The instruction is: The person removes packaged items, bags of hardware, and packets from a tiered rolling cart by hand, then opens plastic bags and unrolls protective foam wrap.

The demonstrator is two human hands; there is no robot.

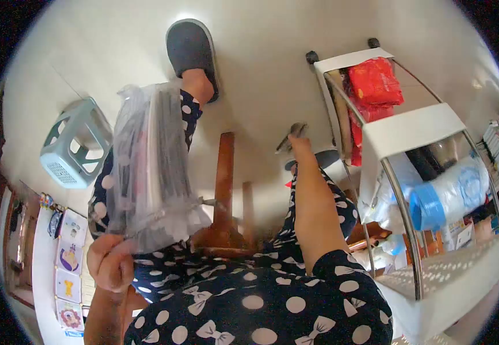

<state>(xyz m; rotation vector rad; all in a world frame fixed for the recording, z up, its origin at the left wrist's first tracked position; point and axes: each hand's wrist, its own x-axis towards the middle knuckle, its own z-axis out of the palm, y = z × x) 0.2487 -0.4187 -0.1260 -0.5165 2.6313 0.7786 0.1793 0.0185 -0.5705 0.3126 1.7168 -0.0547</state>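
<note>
Pinching the near end of a clear plastic bundle [154,167] at left, my left fingers [111,261] curl tight; my right fingers [300,145], farther out, meet a blurred greyish thing [297,130], their grip impossible to tell.

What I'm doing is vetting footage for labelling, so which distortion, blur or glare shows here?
Head view: strong fisheye curving, with dark corners; the right hand and the greyish item in it look smeared; the clear plastic bag in the left hand shows a milky sheen; bright glare touches the floor above the upper slipper.
</note>
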